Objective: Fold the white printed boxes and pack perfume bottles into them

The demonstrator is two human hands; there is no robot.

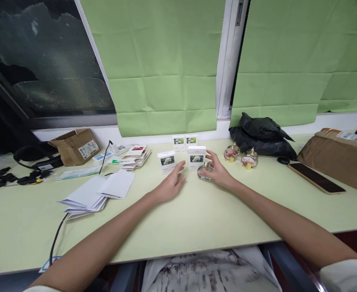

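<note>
My right hand (218, 171) has its fingers around a small clear glass perfume bottle (204, 173) that stands on the table, thumb and forefinger close about its side and top. Right behind the bottle is an upright white box (196, 151) with a picture of white flowers. My left hand (170, 185) rests open and holds nothing, its fingers stretched out by a similar white box (162, 159), which stands at a slight angle. Two smaller boxes with a like picture, a left one (179, 147) and a right one (191, 145), stand side by side farther back.
Two ornate round bottles (232, 153) sit right of my hand, before black plastic bags (257, 140). Farther right lie a phone (317, 177) and a brown parcel (338, 158). On the left are folded white papers (89, 192), a stack of cards (136, 160), a cardboard box (75, 148) and black cables.
</note>
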